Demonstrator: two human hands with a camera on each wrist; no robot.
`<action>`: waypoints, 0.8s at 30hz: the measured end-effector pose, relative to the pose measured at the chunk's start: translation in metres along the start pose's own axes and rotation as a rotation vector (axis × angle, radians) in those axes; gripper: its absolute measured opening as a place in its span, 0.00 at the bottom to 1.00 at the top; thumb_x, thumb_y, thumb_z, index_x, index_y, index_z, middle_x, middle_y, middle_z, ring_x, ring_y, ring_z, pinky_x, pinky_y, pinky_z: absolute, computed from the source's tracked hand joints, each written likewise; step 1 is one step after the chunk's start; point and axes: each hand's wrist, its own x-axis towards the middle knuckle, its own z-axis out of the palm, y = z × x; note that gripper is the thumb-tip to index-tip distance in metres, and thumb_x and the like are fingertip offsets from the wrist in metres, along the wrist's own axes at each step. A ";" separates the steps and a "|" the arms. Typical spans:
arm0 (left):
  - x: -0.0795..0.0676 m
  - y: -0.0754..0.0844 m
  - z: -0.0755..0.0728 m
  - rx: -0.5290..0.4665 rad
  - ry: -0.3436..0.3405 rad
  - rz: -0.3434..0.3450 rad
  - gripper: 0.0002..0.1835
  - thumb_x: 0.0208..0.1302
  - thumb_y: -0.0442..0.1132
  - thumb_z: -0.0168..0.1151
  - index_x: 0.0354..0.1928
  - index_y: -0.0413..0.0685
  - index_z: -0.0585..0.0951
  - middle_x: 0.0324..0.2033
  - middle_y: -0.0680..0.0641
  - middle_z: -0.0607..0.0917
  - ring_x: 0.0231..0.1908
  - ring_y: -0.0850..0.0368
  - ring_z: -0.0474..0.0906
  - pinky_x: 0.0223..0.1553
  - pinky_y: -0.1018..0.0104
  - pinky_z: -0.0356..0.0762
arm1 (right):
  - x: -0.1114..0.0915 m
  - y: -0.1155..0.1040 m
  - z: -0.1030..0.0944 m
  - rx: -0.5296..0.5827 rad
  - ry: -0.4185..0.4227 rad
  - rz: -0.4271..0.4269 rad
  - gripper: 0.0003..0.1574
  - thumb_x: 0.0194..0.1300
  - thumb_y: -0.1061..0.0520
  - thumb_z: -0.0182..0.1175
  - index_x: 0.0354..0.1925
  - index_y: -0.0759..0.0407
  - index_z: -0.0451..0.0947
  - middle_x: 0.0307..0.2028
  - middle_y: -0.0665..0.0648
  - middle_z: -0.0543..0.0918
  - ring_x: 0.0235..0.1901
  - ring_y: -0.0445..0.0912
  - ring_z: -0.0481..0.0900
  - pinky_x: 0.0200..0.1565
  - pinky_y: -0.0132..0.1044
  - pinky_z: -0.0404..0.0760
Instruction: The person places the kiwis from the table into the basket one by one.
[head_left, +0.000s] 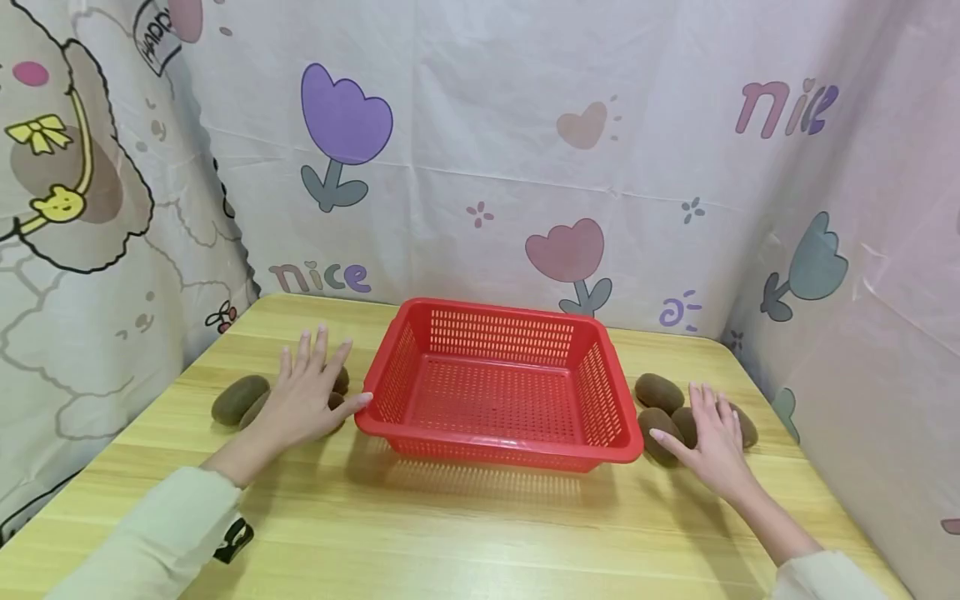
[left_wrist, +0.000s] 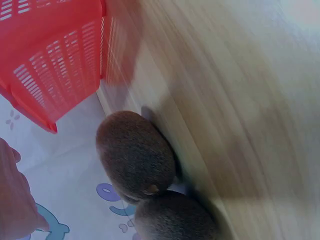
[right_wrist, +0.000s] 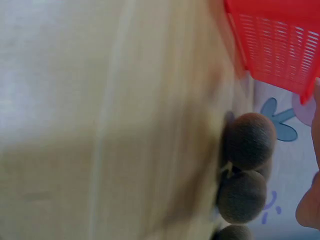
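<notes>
My left hand point(head_left: 300, 402) hovers with spread fingers over a group of brown kiwis point(head_left: 240, 400) at the left. Its thumb tip overlaps the left rim of a red plastic basket point(head_left: 495, 451); whether they touch I cannot tell. Over another kiwi group point(head_left: 659, 392) to the basket's right is my right hand point(head_left: 716, 450), fingers extended and holding nothing. Both hands partly hide the fruit beneath them. Two fuzzy kiwis point(left_wrist: 135, 152) fill the middle of the left wrist view. Several kiwis point(right_wrist: 250, 141) appear in the right wrist view, below the basket's corner.
The basket stands mid-table on a light wood-grain table point(head_left: 450, 542). Patterned fabric point(head_left: 480, 150) hangs behind the table and along both sides. A small black object point(head_left: 236, 540) shows beside the left sleeve.
</notes>
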 end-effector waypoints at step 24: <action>0.008 0.024 0.007 -0.084 -0.129 0.098 0.58 0.50 0.69 0.57 0.70 0.34 0.49 0.71 0.35 0.48 0.71 0.36 0.43 0.67 0.34 0.44 | -0.010 -0.005 0.036 0.103 0.209 0.058 0.43 0.47 0.61 0.70 0.57 0.81 0.65 0.55 0.80 0.69 0.55 0.72 0.67 0.53 0.62 0.67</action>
